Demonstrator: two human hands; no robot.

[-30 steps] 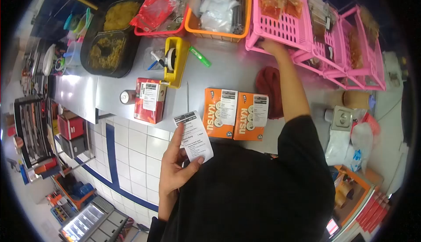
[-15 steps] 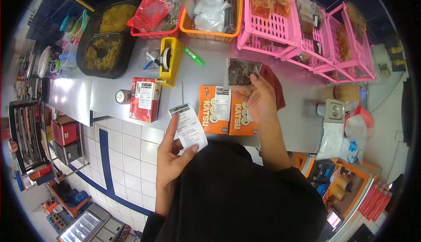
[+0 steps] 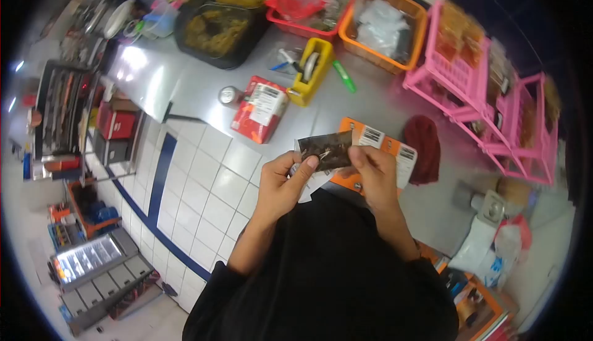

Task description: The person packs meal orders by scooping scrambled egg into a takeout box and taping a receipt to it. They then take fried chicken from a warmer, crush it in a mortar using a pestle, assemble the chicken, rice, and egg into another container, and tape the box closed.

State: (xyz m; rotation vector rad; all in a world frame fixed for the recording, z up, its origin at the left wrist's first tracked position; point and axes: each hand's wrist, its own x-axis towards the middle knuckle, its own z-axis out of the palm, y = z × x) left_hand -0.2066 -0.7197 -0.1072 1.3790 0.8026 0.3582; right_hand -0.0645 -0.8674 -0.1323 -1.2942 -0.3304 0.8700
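Observation:
Between my two hands is a clear plastic sachet with dark contents, held over the near edge of the steel counter. My left hand pinches its left end with the thumb on top, and a white printed receipt hangs beneath that hand. At the sachet's right end, my right hand grips with thumb and fingers. Orange katsu boxes with white labels lie just behind and below, partly hidden by my hands. Right of them sits a dark red cloth.
A red labelled box, a can, a yellow tape dispenser and a green marker are on the counter. Behind stand a black food tray, a red basket, an orange basket and pink racks.
My right hand has brought the sachet left and nearer, and my left hand now grips it too, with the receipt underneath. The view has turned, shifting the counter items.

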